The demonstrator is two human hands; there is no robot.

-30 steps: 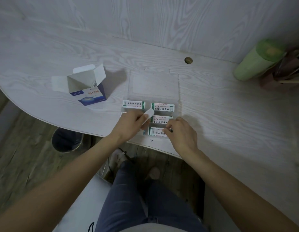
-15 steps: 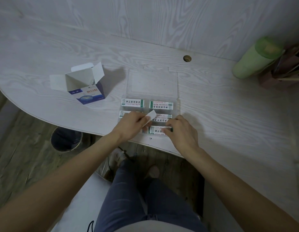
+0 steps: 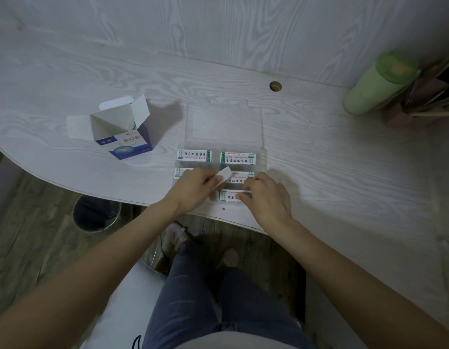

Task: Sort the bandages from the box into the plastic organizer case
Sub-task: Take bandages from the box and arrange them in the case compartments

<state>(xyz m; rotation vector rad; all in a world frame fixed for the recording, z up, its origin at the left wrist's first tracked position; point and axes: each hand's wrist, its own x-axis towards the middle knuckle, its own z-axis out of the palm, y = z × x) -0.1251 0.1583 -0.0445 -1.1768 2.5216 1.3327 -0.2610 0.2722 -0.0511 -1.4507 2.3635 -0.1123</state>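
On the pale wood surface (image 3: 319, 172), the left hand (image 3: 193, 190) pinches a bandage (image 3: 222, 178) (flimsy, best edge-held) while the right hand (image 3: 266, 197) presses another into the organizer case (image 3: 261, 137).

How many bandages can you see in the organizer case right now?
5 in the case: far-left, far-right, middle-left, middle-right, near-right. The left hand holds another; more may be hidden.

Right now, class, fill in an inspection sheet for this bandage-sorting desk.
Surface: pale wood-grain table, round hole.
Job's things: open blue-and-white cardboard box; clear plastic organizer case, lid open, green-printed bandages in compartments.
Clutter: green cylinder, brown holder.
Hands: left hand pinches a white bandage; right hand touches the nearest compartment's bandages.
Cables: nothing seen.
Surroundings: wood floor, dark bin.
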